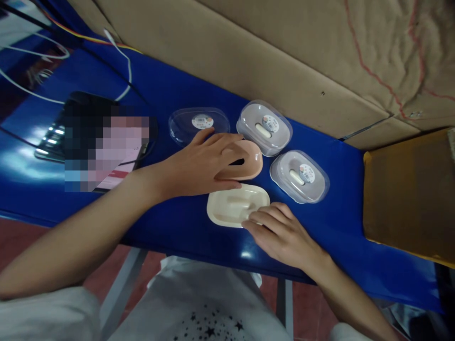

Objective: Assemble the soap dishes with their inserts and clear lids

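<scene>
My left hand (209,161) spans a peach oval soap dish (254,163), its thumb along the near rim and its fingers across the far side and inside. A dark slot shows in that dish's middle; its left end is hidden under the hand. Just in front lies a cream soap dish (220,213) with a raised bar inside. The fingers of my right hand (280,232) are closed on its right front edge. Behind my left hand rests a clear plastic lid (181,125) with a round label.
Two pale soap dishes under clear labelled lids, one at the back (250,116) and one at the right (284,166), stand on the blue table (170,220). A partly pixelated phone (117,177) and cables lie left. Cardboard (249,52) walls the back; a taped box (408,194) stands right.
</scene>
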### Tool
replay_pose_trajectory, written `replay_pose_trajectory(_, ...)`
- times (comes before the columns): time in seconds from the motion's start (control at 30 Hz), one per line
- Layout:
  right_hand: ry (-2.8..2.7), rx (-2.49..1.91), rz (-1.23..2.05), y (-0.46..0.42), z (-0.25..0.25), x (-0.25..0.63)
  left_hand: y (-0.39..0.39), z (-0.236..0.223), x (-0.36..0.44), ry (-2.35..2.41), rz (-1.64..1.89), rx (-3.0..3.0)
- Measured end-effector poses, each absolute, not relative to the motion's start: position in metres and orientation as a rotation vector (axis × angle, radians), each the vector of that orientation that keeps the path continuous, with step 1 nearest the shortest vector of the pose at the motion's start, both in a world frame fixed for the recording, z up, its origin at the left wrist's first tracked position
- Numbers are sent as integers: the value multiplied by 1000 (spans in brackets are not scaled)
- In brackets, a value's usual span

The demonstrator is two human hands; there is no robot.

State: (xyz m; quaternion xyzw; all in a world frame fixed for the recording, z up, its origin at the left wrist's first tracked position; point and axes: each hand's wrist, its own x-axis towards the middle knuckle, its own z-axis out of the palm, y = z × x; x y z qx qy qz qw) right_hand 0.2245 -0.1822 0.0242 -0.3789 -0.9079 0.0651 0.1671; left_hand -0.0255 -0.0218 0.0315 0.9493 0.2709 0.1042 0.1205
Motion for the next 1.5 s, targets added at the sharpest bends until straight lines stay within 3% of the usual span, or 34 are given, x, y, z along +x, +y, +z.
replay_pose_trajectory(0.27, -2552, -1091, 151, -178, 25, 223, -29, 26, -21, 972, 383, 2831)
replay_pose_trajectory(0.87, -2405, -1287, 167, -177, 16, 213, -43, 26, -11, 851, 467, 2835)
replay_pose_trajectory(1.27, -2128, -1605, -278, -164, 32, 256, -48, 31, -10, 774, 282, 2876)
replay_pose_trajectory(1.5, -2139, -1876, -246, -157, 31, 273, -47, 33, -12, 796, 330, 2949)
